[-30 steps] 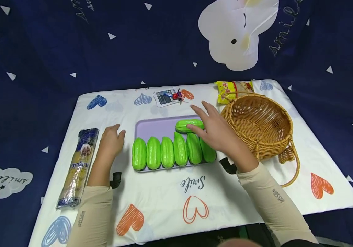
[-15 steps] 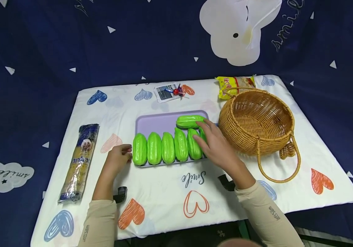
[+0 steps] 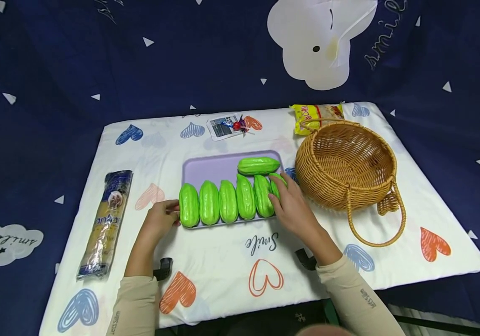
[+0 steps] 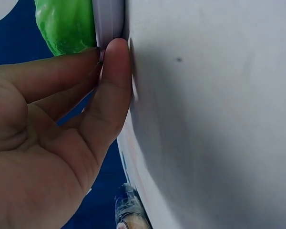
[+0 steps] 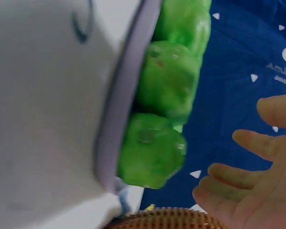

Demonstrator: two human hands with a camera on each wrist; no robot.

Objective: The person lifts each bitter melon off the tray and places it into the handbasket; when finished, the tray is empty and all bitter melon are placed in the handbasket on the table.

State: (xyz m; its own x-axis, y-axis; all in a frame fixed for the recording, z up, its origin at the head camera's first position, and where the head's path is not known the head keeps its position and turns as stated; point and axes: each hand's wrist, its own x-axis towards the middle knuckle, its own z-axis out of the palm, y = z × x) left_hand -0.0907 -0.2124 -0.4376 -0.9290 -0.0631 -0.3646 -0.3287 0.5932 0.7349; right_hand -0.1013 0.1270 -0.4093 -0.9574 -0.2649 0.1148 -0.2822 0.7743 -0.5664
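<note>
Both forearms are covered by close-fitting beige sleeves, plain in colour. On the left sleeve point(image 3: 136, 303), a straight hem is seen near the wrist; small dark lettering is printed lengthwise, "Let's Slim". The right sleeve point(image 3: 351, 291) is matched in beige and hem; the same small print is carried lengthwise. Left hand point(image 3: 160, 219) and right hand point(image 3: 294, 205) are left uncovered beyond the hems. Close to the left hem a small black fitting point(image 3: 164, 269) is seen; by the right, a black hooked piece point(image 3: 306, 259). Finer detail of both is lost.
</note>
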